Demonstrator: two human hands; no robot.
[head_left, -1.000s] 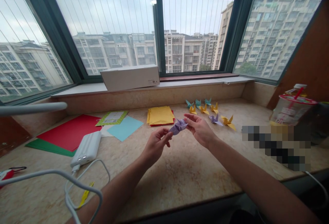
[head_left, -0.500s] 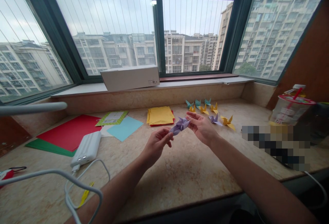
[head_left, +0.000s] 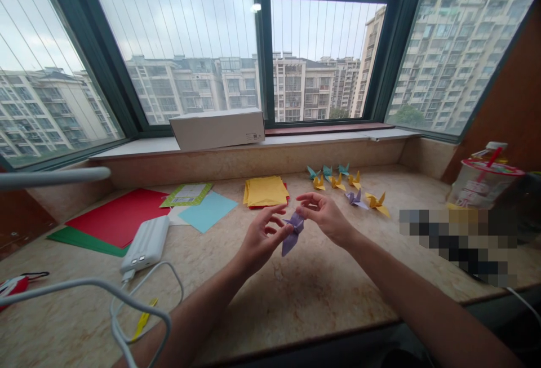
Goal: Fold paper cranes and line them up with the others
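Above the countertop, a purple paper crane (head_left: 293, 235) is held between my two hands, its pointed end hanging downward. My left hand (head_left: 262, 238) grips its left side, thumb on the paper and index finger lifted away. At its upper edge, the bent fingertips of my right hand (head_left: 324, 218) close on the paper. Beyond my right hand stand folded cranes: another purple crane (head_left: 356, 199), a larger yellow crane (head_left: 377, 203), small yellow cranes (head_left: 337, 181) and teal cranes (head_left: 327, 172). Behind my left hand lies a stack of yellow paper (head_left: 266, 191) with red sheets beneath.
Left on the countertop (head_left: 296, 300) lie red paper (head_left: 122, 216), green paper (head_left: 87, 242), light blue paper (head_left: 207, 212), a green packet (head_left: 186, 194), a white power bank (head_left: 146, 243) and its cable (head_left: 139, 292). A plastic cup (head_left: 477, 185) stands right; a white box (head_left: 217, 129) rests on the sill.
The purple crane has turned from lying sideways to pointing downward. My left index finger has lifted, and my right hand has shifted slightly left and down.
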